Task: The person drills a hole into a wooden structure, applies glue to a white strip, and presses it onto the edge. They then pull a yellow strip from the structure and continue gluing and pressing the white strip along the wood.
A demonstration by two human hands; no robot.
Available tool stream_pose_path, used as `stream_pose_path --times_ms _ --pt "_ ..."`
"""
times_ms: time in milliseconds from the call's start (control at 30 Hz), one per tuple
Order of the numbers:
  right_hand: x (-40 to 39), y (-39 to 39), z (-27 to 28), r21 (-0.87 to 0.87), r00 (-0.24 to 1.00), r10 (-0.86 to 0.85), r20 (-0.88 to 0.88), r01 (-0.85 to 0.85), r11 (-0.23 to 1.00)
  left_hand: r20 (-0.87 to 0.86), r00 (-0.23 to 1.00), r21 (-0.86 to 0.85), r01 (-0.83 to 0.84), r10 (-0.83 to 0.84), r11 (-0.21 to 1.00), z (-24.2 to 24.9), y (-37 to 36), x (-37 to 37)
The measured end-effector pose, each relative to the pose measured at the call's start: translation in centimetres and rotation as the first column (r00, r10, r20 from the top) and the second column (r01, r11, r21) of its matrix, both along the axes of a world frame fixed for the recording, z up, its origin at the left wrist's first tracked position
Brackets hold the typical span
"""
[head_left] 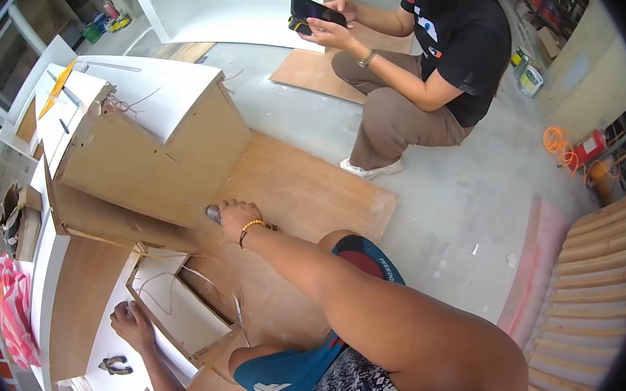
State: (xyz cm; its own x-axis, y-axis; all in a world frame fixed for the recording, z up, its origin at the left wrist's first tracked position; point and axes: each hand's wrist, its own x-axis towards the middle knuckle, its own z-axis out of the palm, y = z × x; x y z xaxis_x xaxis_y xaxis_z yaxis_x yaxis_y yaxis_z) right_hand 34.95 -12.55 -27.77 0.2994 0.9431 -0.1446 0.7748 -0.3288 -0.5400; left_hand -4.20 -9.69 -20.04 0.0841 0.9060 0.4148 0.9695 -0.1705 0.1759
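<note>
My right hand is closed around a power drill; its chuck and thin bit point left toward the brown panel of a wooden cabinet. The palm hides most of the drill's body. Lower left, my left hand lies on a white panel of the furniture, fingers apart and slightly bent. Just below it is a pair of pliers with dark handles. Beside that hand, an open frame has loose pale wires across it.
A person squats opposite, holding a phone. Plywood covers the floor between us. Pink cloth and a cardboard box sit at the left. Slatted wood stands at right, near an orange cord.
</note>
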Motion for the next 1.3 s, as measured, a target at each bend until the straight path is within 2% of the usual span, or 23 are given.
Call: stream_pose_path --times_ms 1167,1300 --pt "0.2 -0.1 0.3 0.023 0.999 -0.007 -0.052 0.008 1.000 0.014 1.000 -0.044 -0.004 0.004 0.999 -0.1 0.2 -0.2" --pt "0.1 -0.1 0.3 0.013 0.999 -0.011 -0.053 0.012 1.000 -0.015 1.000 0.025 0.016 -0.016 1.000 -0.7 0.5 -0.6"
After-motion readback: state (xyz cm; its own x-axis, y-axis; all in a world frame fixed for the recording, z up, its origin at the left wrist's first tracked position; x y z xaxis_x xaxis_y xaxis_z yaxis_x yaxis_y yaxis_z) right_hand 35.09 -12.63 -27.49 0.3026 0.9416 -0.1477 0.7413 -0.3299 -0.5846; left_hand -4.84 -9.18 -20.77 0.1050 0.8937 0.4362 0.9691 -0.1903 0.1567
